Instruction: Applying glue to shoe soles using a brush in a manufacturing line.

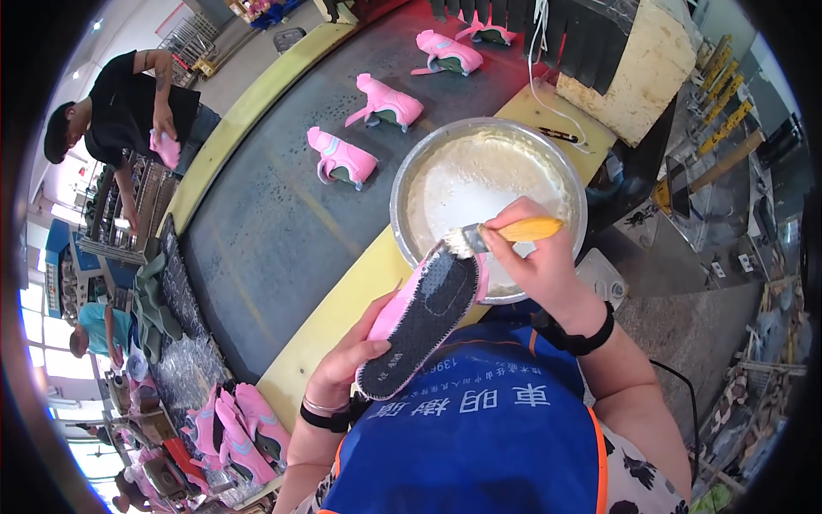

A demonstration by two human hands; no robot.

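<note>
My left hand [355,347] grips a pink shoe upper [392,315] with its dark, stitched underside [424,313] turned up toward me. In my right hand [548,265] is a paintbrush [527,230] with a yellow handle and a metal band. Its pale, coated bristles [458,243] touch or nearly touch the front end of the underside. Just beyond the brush stands a wide metal basin [402,201] holding a whitish, creamy liquid [479,188], with smears up its inner wall.
Several pink shoe uppers [342,158] lie on a dark conveyor belt [257,231]. More uppers [240,428] are heaped at lower left. A black-strip curtain [582,43] hangs over the belt's far end. Another person [128,103] stands across the belt, holding a pink item.
</note>
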